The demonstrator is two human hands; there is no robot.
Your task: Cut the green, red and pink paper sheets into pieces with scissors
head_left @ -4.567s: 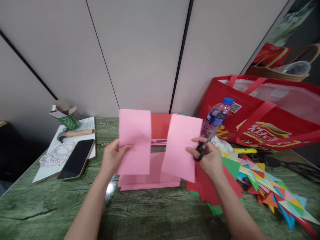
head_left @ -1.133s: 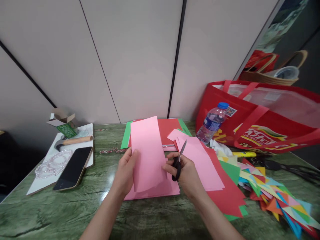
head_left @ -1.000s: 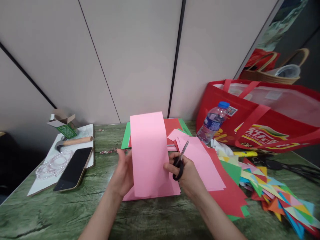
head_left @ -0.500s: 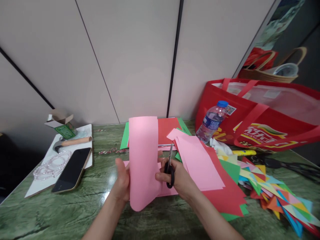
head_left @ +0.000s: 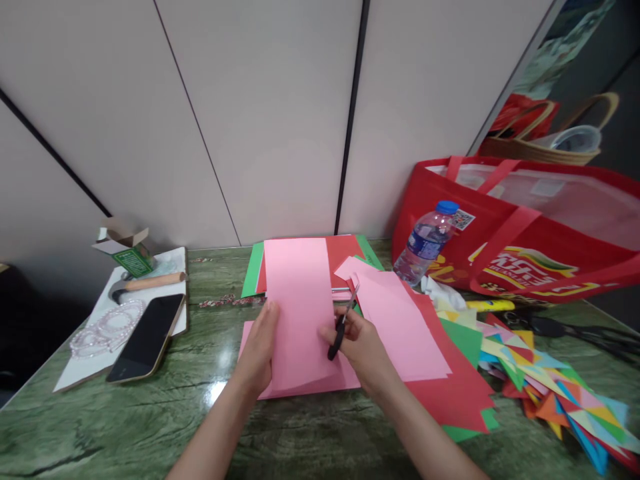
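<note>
A long pink sheet of paper stands in front of me, tilted back, over another pink sheet lying on the table. My left hand grips its left edge, thumb on the front and fingers hidden behind. Black-handled scissors are in my right hand, blades pointing up and away. The right thumb also touches the sheet's right edge. To the right lie pink paper pieces on top of red paper and green paper.
A phone, beaded strand, wooden-handled tool and small green box are at left. On the right are a water bottle, red bag and folded paper pieces. A wall rises behind the table.
The pink sheet was curled at its lower end and now hangs flatter, its lower edge down on the sheet below. My left hand has moved slightly right and up its edge.
</note>
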